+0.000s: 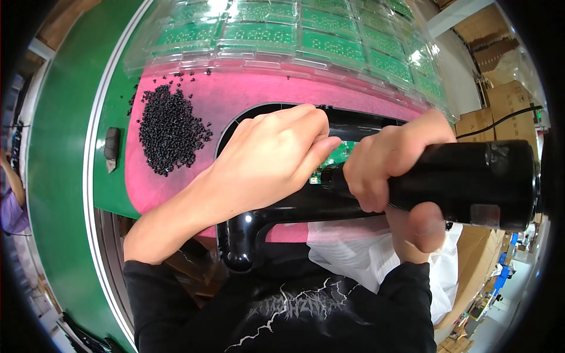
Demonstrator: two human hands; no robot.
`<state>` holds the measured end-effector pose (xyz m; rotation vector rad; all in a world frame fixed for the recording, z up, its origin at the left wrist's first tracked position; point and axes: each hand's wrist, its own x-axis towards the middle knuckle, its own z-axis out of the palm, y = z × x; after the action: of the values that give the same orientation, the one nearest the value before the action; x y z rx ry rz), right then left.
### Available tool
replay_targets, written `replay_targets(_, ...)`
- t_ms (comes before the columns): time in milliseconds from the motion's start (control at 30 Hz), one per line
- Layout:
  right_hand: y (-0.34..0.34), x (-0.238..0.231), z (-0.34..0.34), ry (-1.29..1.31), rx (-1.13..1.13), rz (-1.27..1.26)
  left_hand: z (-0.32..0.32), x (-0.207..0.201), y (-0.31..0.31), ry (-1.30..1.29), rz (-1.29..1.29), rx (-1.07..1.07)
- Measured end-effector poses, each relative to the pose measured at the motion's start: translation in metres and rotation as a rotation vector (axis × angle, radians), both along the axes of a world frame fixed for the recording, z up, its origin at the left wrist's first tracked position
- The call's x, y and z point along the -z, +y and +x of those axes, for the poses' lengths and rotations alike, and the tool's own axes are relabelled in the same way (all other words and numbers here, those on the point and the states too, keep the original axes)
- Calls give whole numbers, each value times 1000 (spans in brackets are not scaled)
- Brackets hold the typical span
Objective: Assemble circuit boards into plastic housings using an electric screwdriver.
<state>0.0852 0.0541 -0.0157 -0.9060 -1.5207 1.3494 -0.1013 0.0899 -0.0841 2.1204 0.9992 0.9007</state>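
Two hands: right gripping one black tool; left curled closed over one housing.

I note an open lane on the pink mat between the clear trays and the black housing. The pile of small black parts obstructs its left end. Over the circuit board, left hand, right hand and black tool crowd my access.

Brown cardboard boxes crowd together at two o'clock. I see crumpled white plastic wrapping around four, small blue objects beyond it. At nine, a little dark bundle lies on the green surface; farther out, someone in purple.
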Motion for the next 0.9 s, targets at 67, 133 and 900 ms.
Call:
replay_targets(67,1,-1,-5,-11,-3,-29,-1,6,1,-29,16,4)
replay_targets(133,2,3,-9,45,-23,-64,-1,11,2,-61,115,12)
replay_targets(900,-1,-15,33,341,18,435,4,-3,5,-53,159,159)
